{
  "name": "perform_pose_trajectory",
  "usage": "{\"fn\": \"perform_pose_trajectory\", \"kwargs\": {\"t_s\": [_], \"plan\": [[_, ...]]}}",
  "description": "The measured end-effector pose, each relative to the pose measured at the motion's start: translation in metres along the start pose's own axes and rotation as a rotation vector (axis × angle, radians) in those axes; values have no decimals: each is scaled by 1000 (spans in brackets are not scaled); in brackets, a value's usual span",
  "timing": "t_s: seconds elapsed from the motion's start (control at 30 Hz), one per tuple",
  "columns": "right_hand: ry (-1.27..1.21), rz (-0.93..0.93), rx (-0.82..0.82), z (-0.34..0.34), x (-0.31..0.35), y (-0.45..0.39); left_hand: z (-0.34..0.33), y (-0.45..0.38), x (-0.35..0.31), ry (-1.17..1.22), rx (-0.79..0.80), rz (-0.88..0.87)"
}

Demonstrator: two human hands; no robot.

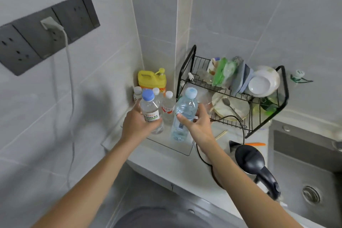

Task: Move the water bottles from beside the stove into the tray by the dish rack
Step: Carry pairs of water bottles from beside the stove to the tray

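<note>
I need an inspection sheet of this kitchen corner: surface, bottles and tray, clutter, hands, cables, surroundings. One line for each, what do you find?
Surface: pale counter, partly covered.
Job's things: clear tray in the corner; white-capped bottles stand at its back; blue-capped bottle and light-blue-capped bottle are in the hands.
Clutter: yellow detergent jug, chopsticks, kettle.
Hands: left hand grips the blue-capped bottle; right hand grips the other.
Cables: white cord from the wall socket; black cord across the counter.
Surroundings: dish rack with dishes, sink, tiled walls.

Tray [182, 151] left of dish rack [231, 90]; kettle [253, 161] before it, sink [305, 181] right.
</note>
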State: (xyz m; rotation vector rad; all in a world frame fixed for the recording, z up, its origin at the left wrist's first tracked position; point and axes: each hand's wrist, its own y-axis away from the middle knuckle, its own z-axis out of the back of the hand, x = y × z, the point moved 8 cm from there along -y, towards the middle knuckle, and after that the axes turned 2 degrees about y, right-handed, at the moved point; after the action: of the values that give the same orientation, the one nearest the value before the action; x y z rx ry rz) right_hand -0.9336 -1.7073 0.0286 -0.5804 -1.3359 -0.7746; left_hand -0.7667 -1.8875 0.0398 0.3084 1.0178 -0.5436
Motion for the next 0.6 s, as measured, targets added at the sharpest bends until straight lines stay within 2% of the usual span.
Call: {"fn": "perform_pose_trajectory", "kwargs": {"t_s": [0.1,0.23,0.4,0.6], "plan": [[94,-43,-11,-11,-20,-16,-17,-30,11,-7,65,-45],[281,-119,-50,-27,-54,-18,-50,-62,42,-55,244,-104],[572,-155,-46,-44,-84,-19,-86,-79,86,-142,454,-71],[756,-204,-89,-49,-93,-27,-112,-90,88,-93,554,-139]]}}
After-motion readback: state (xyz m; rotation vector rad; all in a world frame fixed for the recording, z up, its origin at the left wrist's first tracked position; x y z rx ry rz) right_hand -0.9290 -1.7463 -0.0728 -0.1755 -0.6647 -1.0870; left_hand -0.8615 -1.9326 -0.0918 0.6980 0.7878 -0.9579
